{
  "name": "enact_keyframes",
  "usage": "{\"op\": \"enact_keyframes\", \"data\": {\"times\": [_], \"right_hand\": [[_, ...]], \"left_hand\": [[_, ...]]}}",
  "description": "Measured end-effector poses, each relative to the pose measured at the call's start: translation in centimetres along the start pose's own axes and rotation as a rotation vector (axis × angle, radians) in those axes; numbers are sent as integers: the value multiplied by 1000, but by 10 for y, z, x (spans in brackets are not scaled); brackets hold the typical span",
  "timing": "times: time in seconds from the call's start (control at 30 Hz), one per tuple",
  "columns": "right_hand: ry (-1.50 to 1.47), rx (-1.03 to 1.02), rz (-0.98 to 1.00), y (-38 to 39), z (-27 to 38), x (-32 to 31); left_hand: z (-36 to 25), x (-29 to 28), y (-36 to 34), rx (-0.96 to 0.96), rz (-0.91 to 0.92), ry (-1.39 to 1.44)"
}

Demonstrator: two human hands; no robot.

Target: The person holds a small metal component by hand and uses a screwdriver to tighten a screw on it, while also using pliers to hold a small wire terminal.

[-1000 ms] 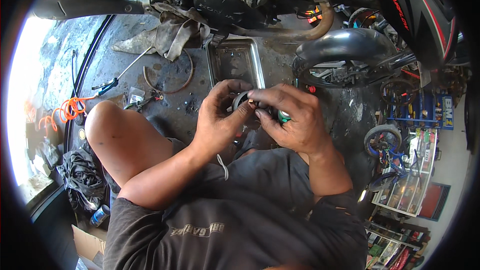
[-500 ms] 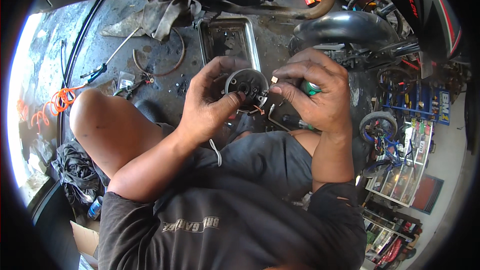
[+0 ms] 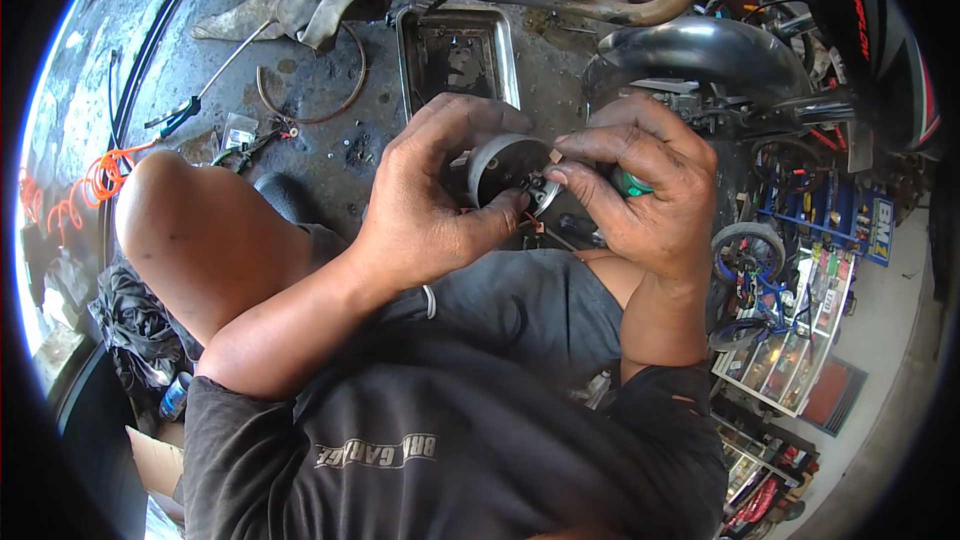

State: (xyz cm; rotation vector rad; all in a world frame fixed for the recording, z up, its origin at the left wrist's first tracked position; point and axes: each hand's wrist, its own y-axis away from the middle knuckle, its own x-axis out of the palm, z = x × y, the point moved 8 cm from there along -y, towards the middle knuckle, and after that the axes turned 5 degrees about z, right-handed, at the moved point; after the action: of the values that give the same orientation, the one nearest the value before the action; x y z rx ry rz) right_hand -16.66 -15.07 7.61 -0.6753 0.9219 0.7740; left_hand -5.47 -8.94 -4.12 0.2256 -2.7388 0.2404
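My left hand (image 3: 425,185) grips a round dark metal housing (image 3: 500,162), thumb over its open face and fingers behind it. It looks like a motor end cap with brush fittings inside. A small copper-coloured block, seemingly a carbon brush (image 3: 556,155), sits pinched between the thumb and forefinger of my right hand (image 3: 650,175), right at the housing's rim. In that same palm is a green object (image 3: 632,183), mostly hidden by the fingers. Another small copper-coloured block (image 3: 540,228) hangs below the rim near my left thumb.
Beyond my hands a metal tray (image 3: 509,55) lies on the stained floor. A grey rag (image 3: 330,2), a hose loop (image 3: 364,70) and an orange coiled hose (image 3: 100,178) are to the left. At the far right stand a black fender (image 3: 710,52) and parts racks (image 3: 790,340).
The housing has tilted and turned, its open face now more toward my right hand. My right hand has brought the carbon brush against its rim. The view has shifted slightly.
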Motion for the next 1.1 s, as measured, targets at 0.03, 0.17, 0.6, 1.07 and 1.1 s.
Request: {"op": "enact_keyframes", "data": {"times": [0.03,0.17,0.6,1.07,1.1], "right_hand": [[2,0,2,0,0,0],[-6,5,2,-1,1,2],[94,-98,-41,-1,19,5],[40,-139,-81,3,19,3],[48,-143,-89,4,19,2]], "left_hand": [[1,2,-1,-29,78,-42],[3,6,-1,-79,128,-76],[-8,-3,0,90,-2,-139],[-19,-3,0,172,-26,-198],[-20,-3,0,171,-27,-197]]}}
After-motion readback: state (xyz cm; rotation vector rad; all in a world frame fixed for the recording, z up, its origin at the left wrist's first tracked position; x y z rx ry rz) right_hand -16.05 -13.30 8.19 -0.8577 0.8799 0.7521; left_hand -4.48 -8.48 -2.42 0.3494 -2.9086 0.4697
